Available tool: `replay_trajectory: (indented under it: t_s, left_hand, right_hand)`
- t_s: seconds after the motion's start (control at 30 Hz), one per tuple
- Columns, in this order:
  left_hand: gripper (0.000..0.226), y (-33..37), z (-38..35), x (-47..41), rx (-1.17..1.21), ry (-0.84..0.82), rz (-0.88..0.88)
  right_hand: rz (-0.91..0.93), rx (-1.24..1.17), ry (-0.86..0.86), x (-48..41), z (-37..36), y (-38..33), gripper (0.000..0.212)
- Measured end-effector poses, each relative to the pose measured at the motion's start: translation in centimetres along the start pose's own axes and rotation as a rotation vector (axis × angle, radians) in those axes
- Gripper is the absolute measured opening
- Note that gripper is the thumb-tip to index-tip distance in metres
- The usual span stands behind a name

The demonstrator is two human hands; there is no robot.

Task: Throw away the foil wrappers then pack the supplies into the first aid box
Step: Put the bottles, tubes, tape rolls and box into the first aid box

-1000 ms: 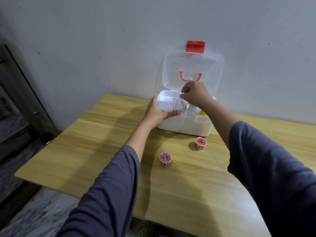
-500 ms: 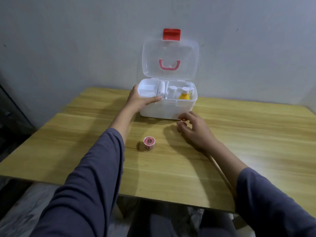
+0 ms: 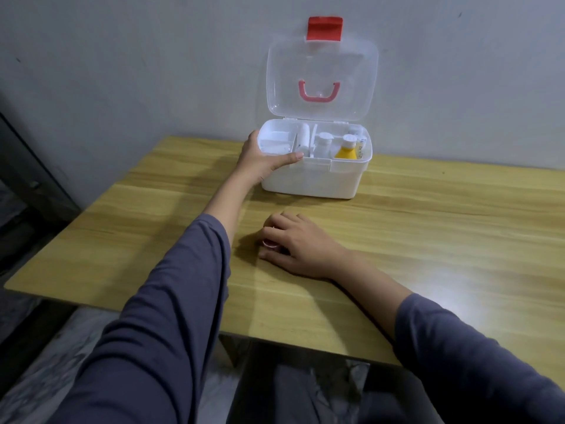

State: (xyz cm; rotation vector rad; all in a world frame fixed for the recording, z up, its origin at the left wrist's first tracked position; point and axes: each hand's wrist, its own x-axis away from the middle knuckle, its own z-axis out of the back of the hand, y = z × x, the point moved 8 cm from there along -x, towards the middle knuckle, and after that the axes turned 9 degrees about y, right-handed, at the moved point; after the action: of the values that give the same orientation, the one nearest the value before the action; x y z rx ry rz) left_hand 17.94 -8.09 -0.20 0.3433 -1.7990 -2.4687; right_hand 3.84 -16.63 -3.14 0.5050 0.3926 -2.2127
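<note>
1. A wooden table [image 3: 412, 240] with pale yellow-brown grain stands against a plain grey wall [image 3: 137, 56]; its near edge runs across the lower middle of the view, and the left corner juts out over a marbled grey floor [image 3: 39, 356]
2. At the far left a dark frame [image 3: 33, 166] leans along the wall, too dim to make out further
3. The first aid box [image 3: 312, 179] sits on the table close to the wall – white body, clear lid [image 3: 321, 78] standing upright and open, a red latch [image 3: 324, 28] at the lid's top edge and a pink handle [image 3: 319, 94] showing through it
4. Inside the box, a divided tray holds white items on the left; on the right stand a white bottle [image 3: 323, 143] and a yellow bottle with a white cap [image 3: 347, 149]
5. The left hand [image 3: 263, 159] reaches far forward, arm nearly straight in a blue-grey sleeve [image 3: 171, 301]; it grips the box's left front corner, thumb lying along the front rim and fingers wrapped round the left side
6. The right hand [image 3: 298, 243] lies low on the table in front of the box and well apart from it, palm down, wrist resting on the wood
7. Its fingers curl round a small roll with a red-and-white top [image 3: 269, 243] – thumb on the near side, fingertips over the far side – so the hand is closed on the roll, which is mostly hidden and appears to sit on the table
</note>
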Motion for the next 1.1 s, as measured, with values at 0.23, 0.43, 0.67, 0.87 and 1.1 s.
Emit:
replay_trajectory:
  t_s: [0.23, 0.43, 0.67, 0.87, 1.1]
  left_hand:
    - [0.144, -0.5, 0.0, -0.4, 0.011, 0.016, -0.001]
    - [0.128, -0.9, -0.1, -0.6, 0.057, 0.042, -0.001]
    - [0.138, -0.3, 0.0, -0.7, -0.054, 0.088, -0.025]
    - [0.139, -0.2, 0.0, 0.4, -0.019, 0.052, 0.029]
    - [0.131, 0.3, 0.0, 1.0, -0.045, 0.019, 0.037]
  right_hand:
    - [-0.151, -0.051, 0.137, 1.3, 3.4, 4.2, 0.036]
    - [-0.271, -0.203, 0.516, -1.2, 11.3, 6.5, 0.026]
    - [-0.511, -0.395, 0.414, -10.9, 12.5, 12.3, 0.029]
    - [-0.512, -0.155, -0.097, -15.6, 5.5, 14.3, 0.036]
    - [-0.567, -0.128, -0.239, -16.2, 3.8, 15.5, 0.057]
